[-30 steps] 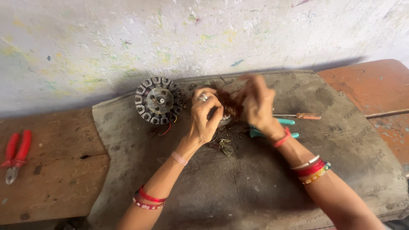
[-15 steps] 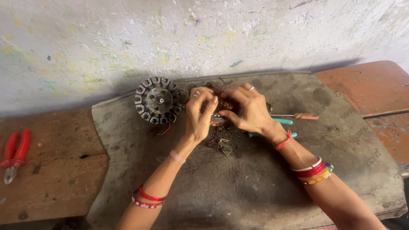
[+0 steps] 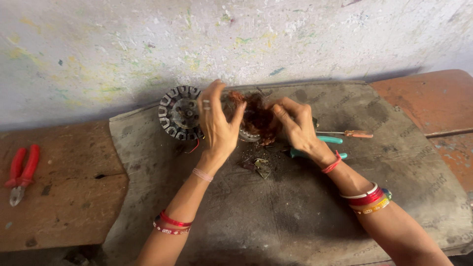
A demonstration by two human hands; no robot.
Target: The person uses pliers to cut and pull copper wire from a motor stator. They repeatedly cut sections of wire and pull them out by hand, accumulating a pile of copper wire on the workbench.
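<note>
Both hands (image 3: 219, 123) (image 3: 295, 125) grip tangled coppery wire (image 3: 256, 116) — seemingly on a round metal core.

Your left hand (image 3: 217, 123) and right hand (image 3: 295, 125) meet over a tangle of reddish-brown copper wire (image 3: 257, 117), both gripping it from either side above a grey mat (image 3: 276, 216). Just left of your left hand lies a round slotted motor core (image 3: 177, 112), dark and metallic. Behind your right wrist you see teal-handled pliers (image 3: 325, 147) and a thin screwdriver with a brown handle (image 3: 352, 133). Small scraps (image 3: 260, 166) lie on the mat below your hands. Far left, red-handled pliers (image 3: 20, 172) rest on the worn wooden bench (image 3: 59, 207).
</note>
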